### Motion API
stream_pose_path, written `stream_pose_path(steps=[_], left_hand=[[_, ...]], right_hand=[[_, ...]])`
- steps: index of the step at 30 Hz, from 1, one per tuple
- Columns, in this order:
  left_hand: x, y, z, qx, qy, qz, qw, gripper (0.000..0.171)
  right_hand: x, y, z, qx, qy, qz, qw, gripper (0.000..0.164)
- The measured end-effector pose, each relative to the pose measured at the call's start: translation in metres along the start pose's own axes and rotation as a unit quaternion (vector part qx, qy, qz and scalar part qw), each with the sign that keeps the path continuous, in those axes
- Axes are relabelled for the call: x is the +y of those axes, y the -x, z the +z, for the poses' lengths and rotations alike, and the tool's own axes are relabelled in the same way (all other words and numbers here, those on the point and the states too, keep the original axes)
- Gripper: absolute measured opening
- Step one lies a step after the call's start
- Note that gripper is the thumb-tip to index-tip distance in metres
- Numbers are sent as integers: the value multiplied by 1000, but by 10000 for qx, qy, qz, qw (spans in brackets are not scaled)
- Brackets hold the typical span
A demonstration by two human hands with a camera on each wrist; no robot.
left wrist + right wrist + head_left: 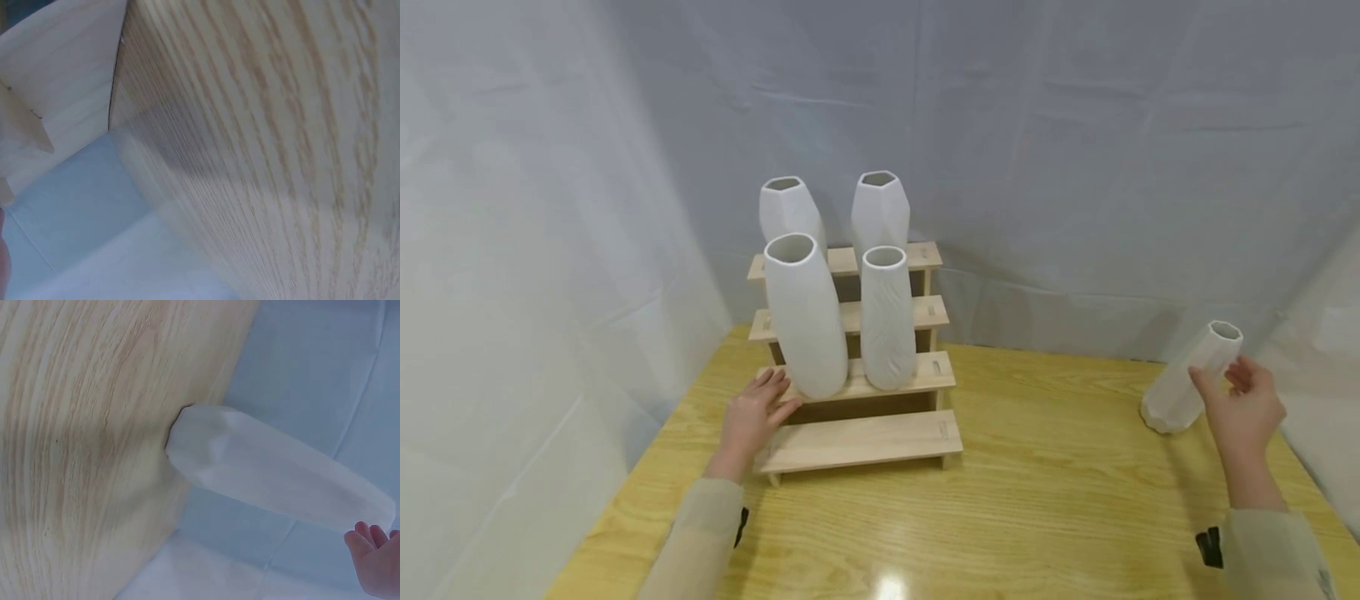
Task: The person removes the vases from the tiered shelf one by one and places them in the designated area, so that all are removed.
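In the head view my left hand (754, 417) rests by the left end of a wooden tiered stand (865, 440), fingers extended near the base of a smooth tall white vase (808, 325). A textured white vase (887, 325) stands beside it on the same step. Farther right, my right hand (1243, 408) is at the upper part of a faceted white vase (1180, 383) standing on the table. Thumb and fingers are spread beside it; in the right wrist view the fingertips (360, 527) lie close to its upper end, and firm contact is unclear.
Two angular white vases, the left one (786, 212) and the right one (880, 212), stand on the stand's top step. A yellow wood-grain table (1037, 500) lies beneath everything. White sheeting (1037, 167) hangs behind and at both sides.
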State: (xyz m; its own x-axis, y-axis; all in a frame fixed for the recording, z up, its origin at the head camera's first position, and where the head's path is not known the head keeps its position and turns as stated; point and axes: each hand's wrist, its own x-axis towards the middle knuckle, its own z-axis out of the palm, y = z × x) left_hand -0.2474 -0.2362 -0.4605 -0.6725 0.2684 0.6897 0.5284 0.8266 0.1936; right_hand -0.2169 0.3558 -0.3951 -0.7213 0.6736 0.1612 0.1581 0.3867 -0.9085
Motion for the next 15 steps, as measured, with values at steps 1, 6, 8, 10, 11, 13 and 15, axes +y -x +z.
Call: stream_pose_path(steps=[1,6,8,10,11,13,15], left_hand=[[0,0,0,2,-5,1,10000,45],[0,0,-1,61,-27,53,10000,45],[0,0,-1,61,-39,67,10000,45],[0,0,0,49,-42,57,10000,46],[0,0,0,29,-47,45,10000,46],[0,0,0,-5,-63,36,10000,46],[1,0,0,-15,-48,42,10000,46]], right_hand=[[-1,2,0,-26,-43,-30,10000,65],[-9,14,3,-71,-219,-291,9993,62],[-11,18,6,-60,-256,-433,9987,60],[-14,21,9,-94,-238,-569,9981,59],[-15,23,10,-119,-225,-646,9976,59],[-16,27,13,-160,-206,-828,9962,58],[-18,30,16,-230,-181,-946,9951,57]])
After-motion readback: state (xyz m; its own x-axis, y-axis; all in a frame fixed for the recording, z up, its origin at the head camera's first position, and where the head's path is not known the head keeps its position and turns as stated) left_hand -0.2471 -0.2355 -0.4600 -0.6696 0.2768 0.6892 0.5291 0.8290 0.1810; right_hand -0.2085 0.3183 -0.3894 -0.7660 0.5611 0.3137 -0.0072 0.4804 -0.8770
